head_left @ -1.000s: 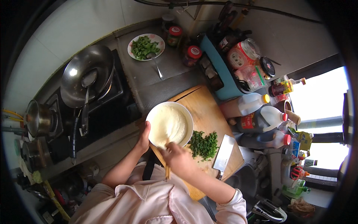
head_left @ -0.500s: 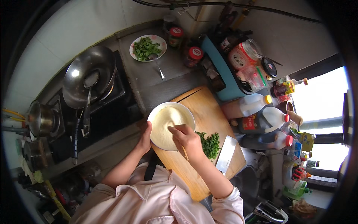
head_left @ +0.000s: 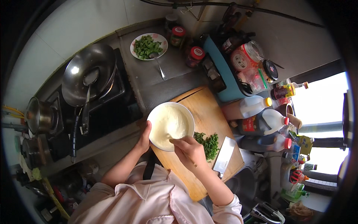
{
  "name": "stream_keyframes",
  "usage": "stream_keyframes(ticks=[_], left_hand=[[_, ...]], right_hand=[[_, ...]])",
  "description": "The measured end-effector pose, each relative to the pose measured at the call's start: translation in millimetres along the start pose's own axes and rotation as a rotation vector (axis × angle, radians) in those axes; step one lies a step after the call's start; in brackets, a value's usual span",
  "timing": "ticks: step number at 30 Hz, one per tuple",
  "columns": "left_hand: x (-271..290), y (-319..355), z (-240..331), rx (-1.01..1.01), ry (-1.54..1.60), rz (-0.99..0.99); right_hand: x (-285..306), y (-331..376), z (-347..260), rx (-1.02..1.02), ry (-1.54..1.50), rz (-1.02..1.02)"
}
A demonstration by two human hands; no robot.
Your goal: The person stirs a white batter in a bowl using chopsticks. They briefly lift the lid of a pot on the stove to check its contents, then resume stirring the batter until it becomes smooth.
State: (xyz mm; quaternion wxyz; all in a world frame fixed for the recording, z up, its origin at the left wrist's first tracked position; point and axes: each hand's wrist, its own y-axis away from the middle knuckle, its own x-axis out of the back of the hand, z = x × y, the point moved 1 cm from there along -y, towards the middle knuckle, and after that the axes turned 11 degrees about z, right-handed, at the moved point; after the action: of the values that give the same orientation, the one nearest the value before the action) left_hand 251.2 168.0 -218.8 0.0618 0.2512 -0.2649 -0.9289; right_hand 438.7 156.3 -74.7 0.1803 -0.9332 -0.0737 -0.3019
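My left hand (head_left: pixel 144 139) is closed on the left side of a white bowl (head_left: pixel 193 125), thumb up at its rim. Pale creamy batter (head_left: pixel 167 118) fills the bowl, with swirl marks on its surface. Over the near right rim, my right hand (head_left: pixel 189 150) grips thin wooden chopsticks (head_left: pixel 195 165), mostly hidden by the fingers, their lower ends in the batter. Beneath is a wooden cutting board (head_left: pixel 206 106). Chopped greens (head_left: pixel 207 146) lie on it to the right of the bowl, beside a cleaver (head_left: pixel 226 154).
A plate (head_left: pixel 165 41) of leafy greens with a spoon (head_left: pixel 161 69) stands at the back. Left, a wok (head_left: pixel 76 87) holding a ladle (head_left: pixel 88 99) sits on the stove. Bottles (head_left: pixel 253 106) and a blue rack (head_left: pixel 225 80) crowd the right, above a sink (head_left: pixel 242 186).
My right hand has moved slightly down and right, carrying the chopsticks from mid-bowl toward the near rim. The swirl in the batter has changed. My left hand keeps its hold.
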Motion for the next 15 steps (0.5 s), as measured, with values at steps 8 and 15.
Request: stream_keyframes(ticks=[8, 15], left_hand=[[-4, 5, 6, 0.003, -0.017, 0.017], [-2, 4, 3, -0.009, -0.044, 0.01]], right_hand=[[23, 6, 76, -0.401, -0.167, 0.303], [-22, 21, 50, -0.591, -0.649, 0.207]])
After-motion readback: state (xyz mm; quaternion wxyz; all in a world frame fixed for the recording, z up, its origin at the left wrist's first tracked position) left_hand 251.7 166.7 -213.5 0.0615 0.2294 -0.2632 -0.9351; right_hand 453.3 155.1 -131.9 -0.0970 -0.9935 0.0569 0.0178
